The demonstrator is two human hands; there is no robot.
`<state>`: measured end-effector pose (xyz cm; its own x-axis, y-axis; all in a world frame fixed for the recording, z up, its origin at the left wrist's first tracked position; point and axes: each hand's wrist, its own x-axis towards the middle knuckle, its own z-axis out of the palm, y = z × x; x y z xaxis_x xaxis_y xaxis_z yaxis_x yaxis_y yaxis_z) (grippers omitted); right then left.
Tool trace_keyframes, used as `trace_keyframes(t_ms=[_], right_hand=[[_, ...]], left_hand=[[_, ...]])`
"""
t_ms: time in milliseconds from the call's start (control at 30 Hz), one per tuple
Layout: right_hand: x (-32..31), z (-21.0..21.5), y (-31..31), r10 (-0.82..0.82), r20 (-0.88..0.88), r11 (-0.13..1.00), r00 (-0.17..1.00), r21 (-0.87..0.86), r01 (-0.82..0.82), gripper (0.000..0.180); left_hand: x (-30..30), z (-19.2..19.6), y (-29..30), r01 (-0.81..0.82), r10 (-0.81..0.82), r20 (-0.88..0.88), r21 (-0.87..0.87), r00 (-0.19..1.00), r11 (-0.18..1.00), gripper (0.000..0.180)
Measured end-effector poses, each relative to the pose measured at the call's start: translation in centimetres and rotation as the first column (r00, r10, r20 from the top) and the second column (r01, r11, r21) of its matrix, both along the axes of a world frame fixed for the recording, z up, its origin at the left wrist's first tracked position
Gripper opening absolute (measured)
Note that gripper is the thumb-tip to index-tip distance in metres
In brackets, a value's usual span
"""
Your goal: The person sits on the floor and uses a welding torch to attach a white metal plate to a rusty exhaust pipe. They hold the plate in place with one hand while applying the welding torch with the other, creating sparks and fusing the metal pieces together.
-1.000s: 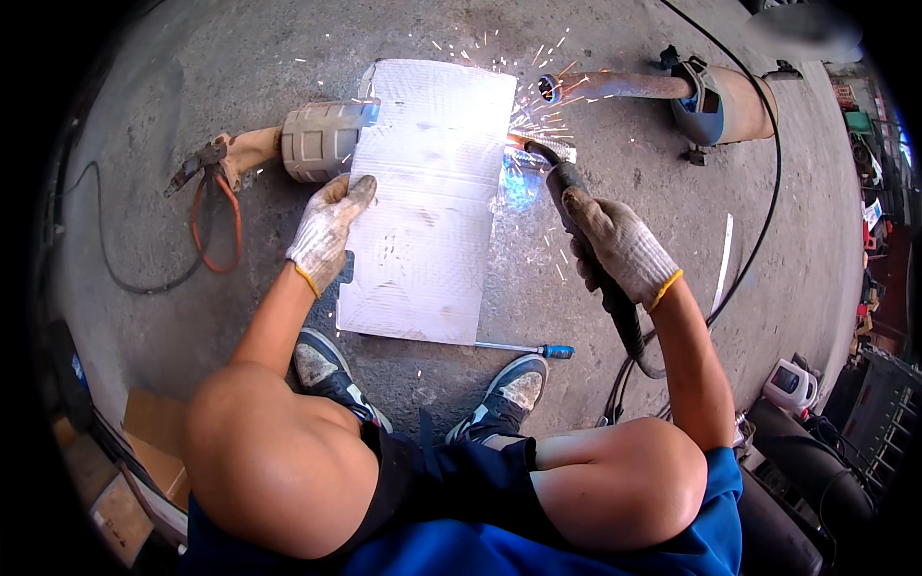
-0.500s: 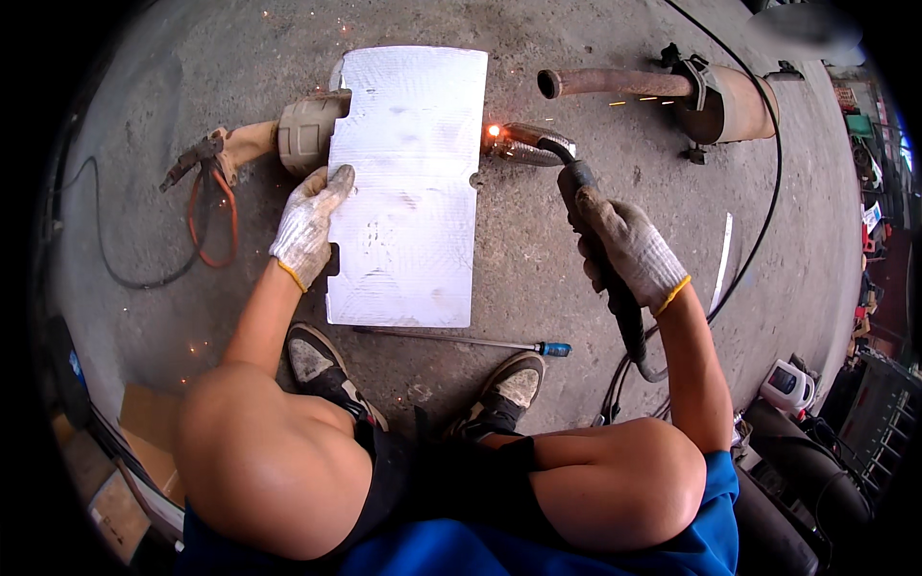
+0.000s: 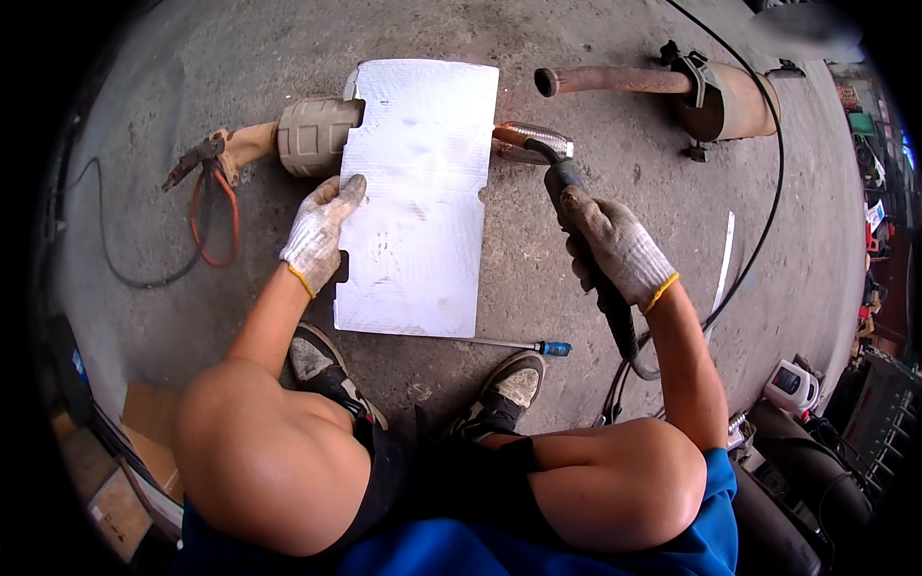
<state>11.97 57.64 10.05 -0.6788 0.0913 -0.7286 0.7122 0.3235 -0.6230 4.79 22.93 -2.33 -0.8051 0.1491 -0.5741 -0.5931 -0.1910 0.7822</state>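
My left hand [image 3: 321,228], in a white work glove, pinches the left edge of a white cardboard sheet [image 3: 418,211]. The sheet covers part of a metal exhaust pipe assembly on the floor. To its left shows the ribbed, tan canister [image 3: 314,137] of that assembly; to its right, a braided flexible pipe [image 3: 538,141]. My gloved right hand [image 3: 615,240] is wrapped around the black handle of a welding torch [image 3: 567,182]. The torch's curved neck lies over the braided pipe, its tip at the sheet's right edge. No bright arc shows at the tip.
A blue-handled screwdriver [image 3: 554,348] lies in front of my shoes. Far right is a rusty muffler [image 3: 725,101] with a pipe. A black cable [image 3: 780,163] curves along the right. A clamp [image 3: 197,158] with an orange cable holds the left pipe end. A white jug [image 3: 790,386] stands lower right.
The glowing arc and flying sparks are gone. My left hand and the cardboard have shifted slightly right and nearer to me. My right hand with the torch has moved a little left.
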Motion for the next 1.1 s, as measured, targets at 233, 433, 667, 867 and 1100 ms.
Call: trace_keyframes(t_ms=[233, 433, 667, 867, 1100], right_hand=[[0.0, -0.8, 0.1, 0.01, 0.007, 1.0, 1.0, 0.004, -0.01, 0.061], [0.2, -0.7, 0.4, 0.001, -0.007, 1.0, 1.0, 0.007, -0.001, 0.059], [0.0, -0.8, 0.2, 0.024, -0.01, 1.0, 1.0, -0.008, -0.024, 0.059], [0.6, -0.8, 0.9, -0.046, -0.036, 0.997, 0.998, -0.057, 0.043, 0.058], [0.7, -0.7, 0.3, -0.066, -0.019, 0.997, 0.998, -0.034, 0.065, 0.055]], left_hand=[[0.6, 0.9, 0.9, 0.04, -0.04, 0.025, 0.018, 0.999, 0.999, 0.036], [0.5, 0.2, 1.2, 0.054, -0.055, 0.024, 0.013, 0.998, 0.998, 0.038], [0.6, 0.7, 0.9, 0.062, -0.063, 0.041, 0.018, 0.997, 0.998, 0.031], [-0.3, 0.8, -0.2, -0.061, 0.061, -0.004, 0.011, 0.998, 0.998, 0.03], [-0.1, 0.3, -0.6, -0.066, 0.066, 0.006, 0.028, 0.998, 0.997, 0.03]])
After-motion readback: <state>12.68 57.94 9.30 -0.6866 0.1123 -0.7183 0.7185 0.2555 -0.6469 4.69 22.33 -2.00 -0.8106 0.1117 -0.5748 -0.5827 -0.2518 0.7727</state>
